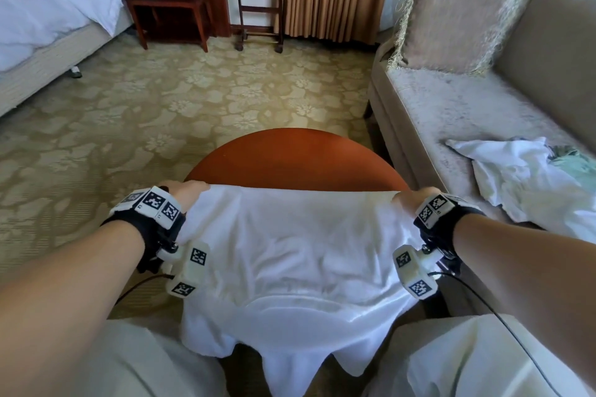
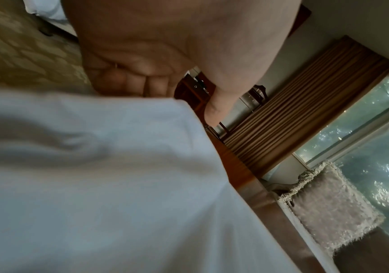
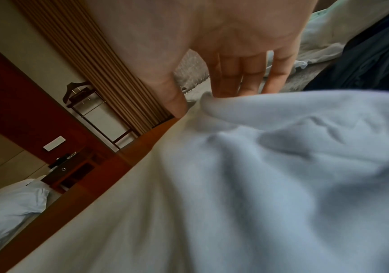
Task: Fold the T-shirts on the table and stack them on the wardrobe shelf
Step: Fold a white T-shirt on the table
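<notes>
A white T-shirt lies spread over a round reddish-brown table, and its near part hangs off the front edge onto my lap. My left hand grips the shirt's far left corner; in the left wrist view its fingers curl behind the cloth edge, thumb alongside. My right hand holds the far right corner; in the right wrist view a bunched fold of the shirt sits between thumb and fingers. The far edge is stretched straight between both hands.
A beige sofa stands close on the right, with a heap of crumpled white garments and a fringed cushion. A bed is at far left. A dark nightstand, a valet stand and curtains stand beyond the patterned carpet.
</notes>
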Motion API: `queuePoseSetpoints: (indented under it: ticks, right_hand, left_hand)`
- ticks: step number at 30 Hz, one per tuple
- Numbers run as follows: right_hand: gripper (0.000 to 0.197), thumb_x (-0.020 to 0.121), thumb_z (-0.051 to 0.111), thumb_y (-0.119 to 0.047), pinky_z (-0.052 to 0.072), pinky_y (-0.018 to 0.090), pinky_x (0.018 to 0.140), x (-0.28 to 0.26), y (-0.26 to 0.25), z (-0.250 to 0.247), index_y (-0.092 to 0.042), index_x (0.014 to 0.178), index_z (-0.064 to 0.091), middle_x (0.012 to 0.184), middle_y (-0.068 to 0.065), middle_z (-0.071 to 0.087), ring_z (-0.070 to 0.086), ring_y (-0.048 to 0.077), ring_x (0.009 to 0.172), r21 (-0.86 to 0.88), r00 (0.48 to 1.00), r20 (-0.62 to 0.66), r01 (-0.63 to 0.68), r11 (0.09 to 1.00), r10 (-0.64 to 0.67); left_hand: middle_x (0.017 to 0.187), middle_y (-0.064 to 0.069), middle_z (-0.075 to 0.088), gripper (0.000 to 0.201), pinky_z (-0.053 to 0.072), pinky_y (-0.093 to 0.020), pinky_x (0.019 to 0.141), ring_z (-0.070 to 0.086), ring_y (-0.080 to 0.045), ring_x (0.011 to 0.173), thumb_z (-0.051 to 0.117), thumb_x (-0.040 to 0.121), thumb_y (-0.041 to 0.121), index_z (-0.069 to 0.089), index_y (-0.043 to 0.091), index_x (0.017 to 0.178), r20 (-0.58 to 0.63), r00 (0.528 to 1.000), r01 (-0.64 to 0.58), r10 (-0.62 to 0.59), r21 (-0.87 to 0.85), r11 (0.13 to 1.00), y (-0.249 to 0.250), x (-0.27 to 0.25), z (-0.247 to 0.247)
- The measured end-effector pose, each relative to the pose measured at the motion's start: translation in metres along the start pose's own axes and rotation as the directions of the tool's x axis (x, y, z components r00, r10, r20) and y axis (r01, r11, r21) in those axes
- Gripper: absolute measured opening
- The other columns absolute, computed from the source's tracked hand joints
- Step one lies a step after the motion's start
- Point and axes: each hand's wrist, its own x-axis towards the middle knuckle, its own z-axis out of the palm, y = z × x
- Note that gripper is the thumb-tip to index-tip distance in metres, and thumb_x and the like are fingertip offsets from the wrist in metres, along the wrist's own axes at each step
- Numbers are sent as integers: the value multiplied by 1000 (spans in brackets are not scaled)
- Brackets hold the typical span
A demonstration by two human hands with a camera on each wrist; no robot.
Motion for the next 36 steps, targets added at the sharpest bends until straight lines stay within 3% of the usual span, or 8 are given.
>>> queuePoseSetpoints:
  ticks: [9, 12, 15, 17, 21, 26, 32, 36]
  right_hand:
    - [42, 83, 66, -19, 47, 33, 80, 20, -1, 0, 1, 119, 60, 108, 17, 63, 58, 29, 89, 57, 998, -63, 14, 998, -11]
    - [27, 87, 61, -11, 45, 28, 71, 22, -4, -5, -8, 113, 67, 97, 11, 65, 58, 24, 78, 104, 996, -91, 10, 995, 0]
    - [31, 89, 57, -10, 51, 30, 85, 28, -12, -6, -14, 118, 67, 115, 11, 66, 63, 28, 98, 189, 988, -152, 44, 981, -15]
    - [32, 87, 56, -12, 53, 34, 89, 33, -21, -5, -18, 116, 68, 112, 9, 68, 64, 28, 96, 236, 981, -194, 78, 969, -32]
    - [35, 86, 54, -13, 52, 39, 94, 42, -49, -4, -22, 117, 68, 115, 7, 67, 64, 30, 100, 305, 960, -277, 114, 946, -27]
    - [56, 83, 64, -24, 50, 31, 87, 41, -65, 5, -18, 137, 52, 121, 7, 62, 61, 22, 85, 232, 982, -172, 112, 966, -73]
    - [70, 73, 67, -36, 36, 46, 103, -2, -64, 24, -17, 134, 40, 132, 9, 41, 37, 29, 125, -142, 957, -272, 61, 988, -98]
    - [75, 75, 67, -41, 35, 46, 104, -37, -60, 38, -21, 140, 35, 136, 7, 36, 30, 27, 129, -348, 952, -169, 184, 919, -254]
  left_hand:
    - [126, -18, 59, 55, 47, -45, 95, 58, -37, 112, 76, 82, 24, 56, -6, 123, -11, 1000, -21, 21, -24, 999, 15, 16, 9]
    - [97, -11, 55, 15, 42, -39, 92, 50, -27, 101, 64, 93, 16, 57, 7, 82, 26, 997, -72, 70, 52, 996, 17, 29, 7]
    - [71, 0, 39, 36, 39, -31, 71, 45, -29, 80, 61, 94, 18, 39, 20, 66, 43, 993, -112, 109, 72, 991, 24, 42, 2]
    - [73, -4, 44, 29, 42, -29, 64, 54, -24, 64, 65, 92, 14, 46, 17, 70, 25, 993, -118, 118, -11, 993, 24, 50, 0]
    - [119, -11, 63, 49, 47, -44, 102, 61, -26, 111, 80, 75, 15, 61, 14, 120, -58, 984, -176, 169, -136, 975, 26, 66, -2]
    - [113, -6, 60, 58, 45, -34, 97, 58, -26, 113, 85, 68, 5, 59, 12, 120, -125, 974, -212, 191, -178, 961, 30, 52, 3]
    - [134, -14, 46, 71, 43, -42, 95, 46, -31, 124, 86, 68, 23, 50, 9, 127, -245, 937, -224, 251, 132, 966, 16, 14, -9]
    - [134, -8, 38, 56, 30, -48, 108, 31, -30, 130, 79, 67, 39, 53, 23, 113, -152, 888, -311, 434, 498, 809, -6, -22, -11]
